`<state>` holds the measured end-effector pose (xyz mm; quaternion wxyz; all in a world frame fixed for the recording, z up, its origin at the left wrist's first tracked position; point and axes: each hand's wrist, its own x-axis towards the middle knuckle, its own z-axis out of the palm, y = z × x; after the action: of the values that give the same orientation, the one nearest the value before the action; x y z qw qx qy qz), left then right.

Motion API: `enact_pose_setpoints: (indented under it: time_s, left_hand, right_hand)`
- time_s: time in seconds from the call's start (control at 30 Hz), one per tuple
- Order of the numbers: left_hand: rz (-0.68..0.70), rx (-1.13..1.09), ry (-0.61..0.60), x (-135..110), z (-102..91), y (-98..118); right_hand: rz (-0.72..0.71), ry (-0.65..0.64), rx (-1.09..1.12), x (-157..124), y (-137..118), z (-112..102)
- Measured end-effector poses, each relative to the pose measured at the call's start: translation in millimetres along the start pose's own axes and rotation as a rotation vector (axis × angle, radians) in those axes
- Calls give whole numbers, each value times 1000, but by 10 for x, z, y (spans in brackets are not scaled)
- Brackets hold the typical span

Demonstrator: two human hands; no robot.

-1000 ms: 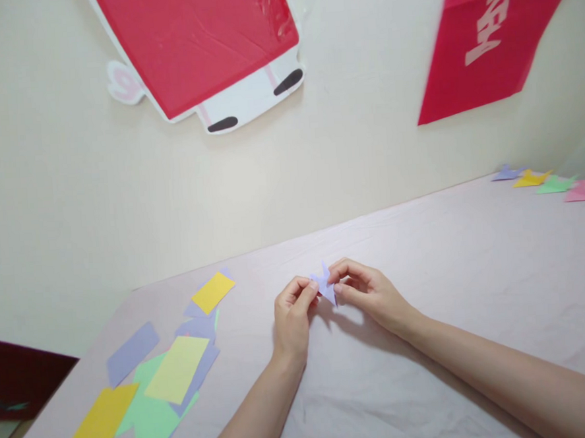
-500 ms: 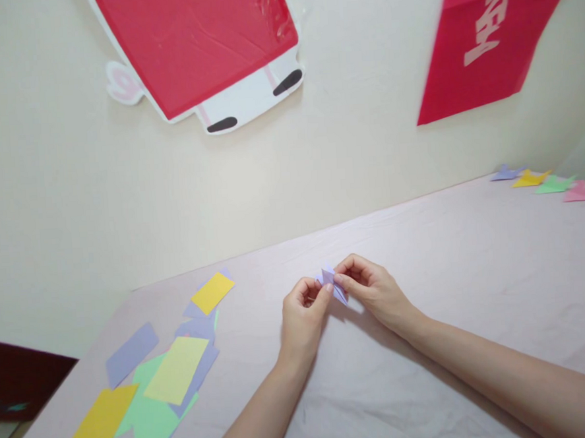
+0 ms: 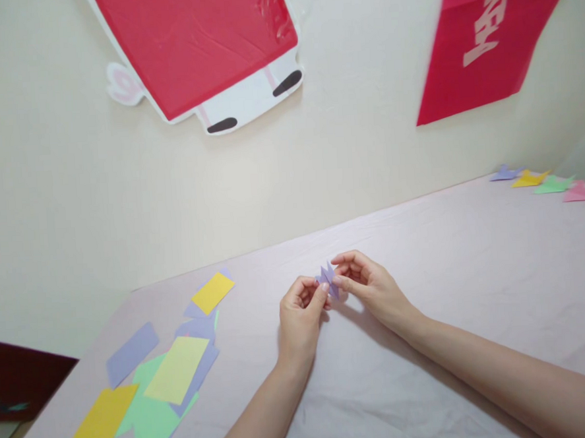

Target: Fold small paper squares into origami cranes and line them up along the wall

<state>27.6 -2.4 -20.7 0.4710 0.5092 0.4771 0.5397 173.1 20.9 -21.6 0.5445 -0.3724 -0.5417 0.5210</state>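
A small purple folded-paper figure (image 3: pixel 328 277) with several pointed flaps is held above the pale cloth. My left hand (image 3: pixel 300 308) pinches its left side between thumb and fingers. At its right side is my right hand (image 3: pixel 368 284), thumb and index finger apart. That thumb tip is at the paper's edge; whether it touches cannot be made out. The fingertips behind the figure are partly hidden.
The pale cloth (image 3: pixel 424 257) covers the surface up to the wall. Loose paper lies at left: a yellow sheet (image 3: pixel 97 429), a purple sheet (image 3: pixel 132 354), a green piece (image 3: pixel 153 412) and others. Several folded figures, including a pink one (image 3: pixel 584 191), line the far right.
My right thumb and index finger have parted from their pinch on the paper. The folded figure has turned, and its points now stand more upright and apart. My left hand has shifted slightly left.
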Motion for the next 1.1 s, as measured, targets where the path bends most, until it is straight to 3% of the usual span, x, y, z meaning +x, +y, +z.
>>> enact_pose_setpoints:
  time_s: [0.17, 0.33, 0.47, 0.87, 1.1]
  left_hand:
    - [36, -13, 33, 7, 2, 6]
    - [80, -36, 87, 17, 13, 10]
    - [101, -57, 117, 18, 28, 13]
    - [29, -88, 150, 3, 34, 4]
    - [30, -35, 89, 0, 50, 17]
  right_hand:
    - [-32, -9, -112, -4, -19, -10]
    - [84, -58, 64, -11, -30, 13]
    - [97, -18, 85, -9, -34, 23]
    - [82, 18, 87, 15, 30, 7]
    - [114, -87, -44, 29, 11, -13]
